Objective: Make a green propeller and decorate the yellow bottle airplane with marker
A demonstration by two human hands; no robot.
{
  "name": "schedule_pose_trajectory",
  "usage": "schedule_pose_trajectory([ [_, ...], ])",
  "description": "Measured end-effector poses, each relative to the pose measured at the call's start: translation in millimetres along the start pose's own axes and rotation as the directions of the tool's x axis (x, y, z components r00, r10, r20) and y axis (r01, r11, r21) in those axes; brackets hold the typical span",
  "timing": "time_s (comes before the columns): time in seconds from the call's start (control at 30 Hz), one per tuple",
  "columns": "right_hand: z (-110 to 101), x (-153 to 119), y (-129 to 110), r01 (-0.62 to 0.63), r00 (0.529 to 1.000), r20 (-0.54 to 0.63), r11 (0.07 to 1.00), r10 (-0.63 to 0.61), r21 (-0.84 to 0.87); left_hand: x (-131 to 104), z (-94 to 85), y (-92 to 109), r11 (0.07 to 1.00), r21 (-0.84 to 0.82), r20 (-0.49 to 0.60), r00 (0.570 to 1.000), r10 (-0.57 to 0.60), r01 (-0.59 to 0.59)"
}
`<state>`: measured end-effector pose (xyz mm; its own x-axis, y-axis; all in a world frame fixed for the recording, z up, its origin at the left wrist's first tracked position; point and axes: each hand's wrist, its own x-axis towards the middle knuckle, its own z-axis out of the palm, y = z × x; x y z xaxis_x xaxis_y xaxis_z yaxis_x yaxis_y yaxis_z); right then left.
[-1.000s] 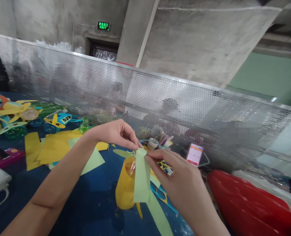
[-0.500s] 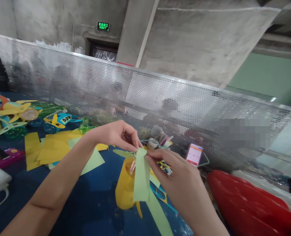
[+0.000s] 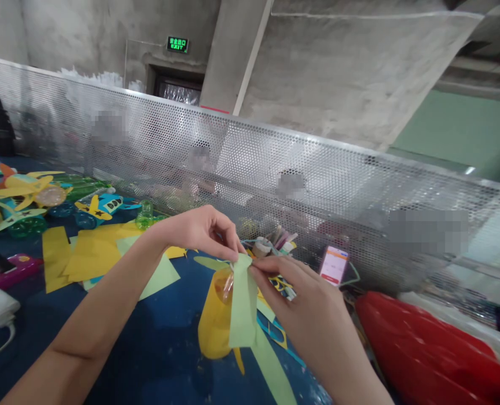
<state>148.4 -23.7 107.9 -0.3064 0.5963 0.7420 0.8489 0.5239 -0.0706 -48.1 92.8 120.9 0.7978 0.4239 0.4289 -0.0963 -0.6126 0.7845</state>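
Pinched at both top corners: left hand (image 3: pixel 203 230) and right hand (image 3: pixel 303 287) each have thumb and finger closed on the pale green strip (image 3: pixel 244 309), centre of scene, hanging down toward the near side. It covers the right side of the yellow tube (image 3: pixel 213 332) (can't tell if the two are joined). Another green piece (image 3: pixel 275 374) runs out below it, near right. Sheets (image 3: pixel 93 250) lie left, phone (image 3: pixel 334 265) far right, red bag (image 3: pixel 423 349) near right, all on or by the blue table (image 3: pixel 157 349). For handling, light fingertip pressure looks best, since thin paper would likely crease under a hard pinch. Both hands should work level and close together, making small shifts so the edge doesn't skew. Pulling them apart could tear it; leaning on the tube might dent it. Fingertips partly hide the top edge, so exact alignment is unclear.
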Motion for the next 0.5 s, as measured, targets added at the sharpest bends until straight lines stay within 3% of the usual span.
schedule_pose_trajectory([
  [0.5,-0.2,-1.4,1.1,0.036,0.999,-0.018,0.999,-0.037,-0.037,-0.5,4.2,5.4,1.000,0.016,-0.029,1.000,-0.009,0.009],
])
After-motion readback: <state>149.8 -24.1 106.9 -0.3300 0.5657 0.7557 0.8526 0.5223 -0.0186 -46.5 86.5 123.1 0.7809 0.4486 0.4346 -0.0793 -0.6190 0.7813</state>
